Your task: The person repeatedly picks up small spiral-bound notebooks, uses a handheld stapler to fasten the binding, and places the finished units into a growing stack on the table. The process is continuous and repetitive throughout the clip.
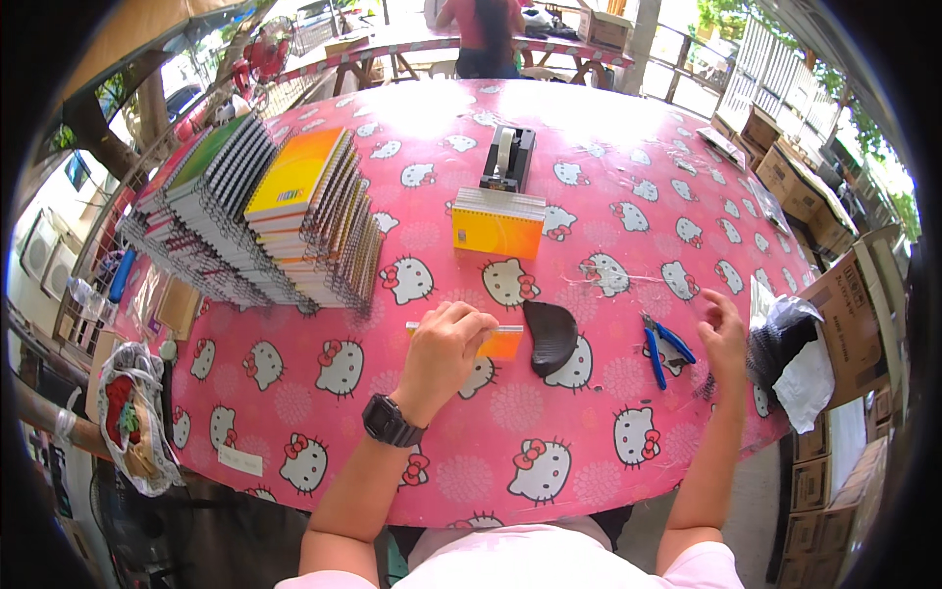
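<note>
My left hand [444,351], with a dark watch on its wrist, is closed on a small orange notebook [503,344]; the hand covers most of it. To the right of it lies a black curved pad [551,339]. My right hand [724,336] is raised with its fingers apart and nothing visible in them. Just left of that hand, blue-handled cutting pliers [667,349] rest on the table. Farther off, a block of small orange notebooks [497,228] stands in front of a black tape dispenser [507,159].
Tall stacks of spiral notebooks [294,187] fill the left of the pink patterned table [461,491]. Black mesh-like material with white wrapping [793,368] lies at the right edge, beside cardboard boxes [846,319]. A plastic bag [132,417] hangs at the left. A person [484,34] is at another table behind.
</note>
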Available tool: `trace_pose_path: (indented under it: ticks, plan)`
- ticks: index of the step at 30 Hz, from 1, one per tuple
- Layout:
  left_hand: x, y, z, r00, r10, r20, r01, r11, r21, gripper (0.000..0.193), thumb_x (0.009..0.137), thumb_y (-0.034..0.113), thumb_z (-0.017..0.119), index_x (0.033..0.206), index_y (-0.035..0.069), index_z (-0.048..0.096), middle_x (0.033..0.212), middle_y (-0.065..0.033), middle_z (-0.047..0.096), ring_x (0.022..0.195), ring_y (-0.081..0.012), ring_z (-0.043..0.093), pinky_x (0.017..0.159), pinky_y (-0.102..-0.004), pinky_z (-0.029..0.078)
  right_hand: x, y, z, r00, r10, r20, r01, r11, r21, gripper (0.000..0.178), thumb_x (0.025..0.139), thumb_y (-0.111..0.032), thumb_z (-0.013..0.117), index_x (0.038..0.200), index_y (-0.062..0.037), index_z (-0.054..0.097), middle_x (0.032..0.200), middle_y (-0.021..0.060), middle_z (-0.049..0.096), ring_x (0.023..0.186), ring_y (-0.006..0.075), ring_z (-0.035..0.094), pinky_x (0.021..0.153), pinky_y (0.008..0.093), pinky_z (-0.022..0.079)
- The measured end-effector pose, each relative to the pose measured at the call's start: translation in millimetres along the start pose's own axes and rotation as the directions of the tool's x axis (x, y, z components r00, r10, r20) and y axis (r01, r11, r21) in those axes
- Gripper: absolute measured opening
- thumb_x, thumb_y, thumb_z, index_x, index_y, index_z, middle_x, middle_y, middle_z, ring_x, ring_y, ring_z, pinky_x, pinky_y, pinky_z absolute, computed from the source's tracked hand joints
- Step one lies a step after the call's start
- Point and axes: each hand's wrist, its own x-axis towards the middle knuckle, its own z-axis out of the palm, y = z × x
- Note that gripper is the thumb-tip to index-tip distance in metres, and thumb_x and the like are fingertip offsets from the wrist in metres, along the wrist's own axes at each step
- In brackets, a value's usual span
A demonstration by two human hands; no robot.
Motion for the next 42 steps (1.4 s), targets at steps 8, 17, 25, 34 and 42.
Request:
trace_pose_path:
  ticks: [8, 17, 25, 34, 42]
  plan:
    - [-7.2, -6.2, 6.9, 0.994, 0.073, -0.085, -0.075, 0.997, -0.025, 0.007, 0.08, 0.008, 0.067, 0.087, 0.008, 0.068, 0.082, -0.0025, 0.062, 0.083, -0.0218, 0.059, 0.074, -0.0363, 0.046, -24.7, -130.1, 79.0, 0.738, -0.506, 0.446, 0.282, 0.832, 0.478, 0.037, 0.087, -0.003, 0.049, 0.124, -0.0055, 0.056, 0.094, 0.0072, 0.057, 0.082, 0.0148, 0.054, 0.068, 0.0278, 0.045]
    - [-8.3, -9.7, 3.7, 0.991, 0.124, -0.049, -0.13, 0.983, -0.133, 0.015, 0.073, 0.003, 0.071, 0.088, 0.008, 0.07, 0.08, -0.0012, 0.063, 0.077, -0.0182, 0.058, 0.07, -0.0324, 0.047, -34.9, -126.4, 98.4, 0.772, -0.471, 0.426, 0.315, 0.867, 0.387, 0.026, 0.076, -0.002, 0.071, 0.101, -0.0066, 0.068, 0.084, 0.0072, 0.056, 0.071, 0.0199, 0.058, 0.062, 0.0314, 0.047]
    - [-8.1, -6.8, 1.8, 0.991, 0.132, 0.003, -0.13, 0.98, -0.15, 0.018, 0.071, 0.003, 0.072, 0.088, 0.008, 0.07, 0.079, -0.0016, 0.063, 0.075, -0.0182, 0.057, 0.069, -0.0321, 0.047, -34.7, -124.9, 100.8, 0.758, -0.48, 0.441, 0.261, 0.843, 0.47, 0.026, 0.072, 0.002, 0.073, 0.096, -0.007, 0.066, 0.084, 0.0049, 0.054, 0.075, 0.0168, 0.058, 0.066, 0.0303, 0.048]
    - [-8.3, -4.9, -0.2, 0.993, 0.117, 0.018, -0.113, 0.982, -0.151, 0.019, 0.07, 0.001, 0.071, 0.088, 0.008, 0.07, 0.079, -0.0019, 0.063, 0.077, -0.0185, 0.058, 0.07, -0.0326, 0.048, -32.2, -122.3, 99.4, 0.731, -0.511, 0.453, 0.278, 0.829, 0.486, 0.028, 0.071, -0.001, 0.077, 0.096, -0.0053, 0.068, 0.086, 0.0035, 0.056, 0.076, 0.0138, 0.056, 0.065, 0.0277, 0.047]
    - [-8.3, -2.5, 0.3, 0.995, 0.097, 0.012, -0.094, 0.984, -0.149, 0.019, 0.07, 0.0, 0.071, 0.087, 0.008, 0.07, 0.079, -0.0022, 0.062, 0.077, -0.0187, 0.058, 0.07, -0.0329, 0.048, -32.2, -121.6, 98.9, 0.687, -0.601, 0.408, 0.423, 0.788, 0.447, 0.022, 0.077, 0.0, 0.07, 0.099, -0.0051, 0.067, 0.085, 0.0073, 0.056, 0.074, 0.0182, 0.058, 0.063, 0.0307, 0.047]
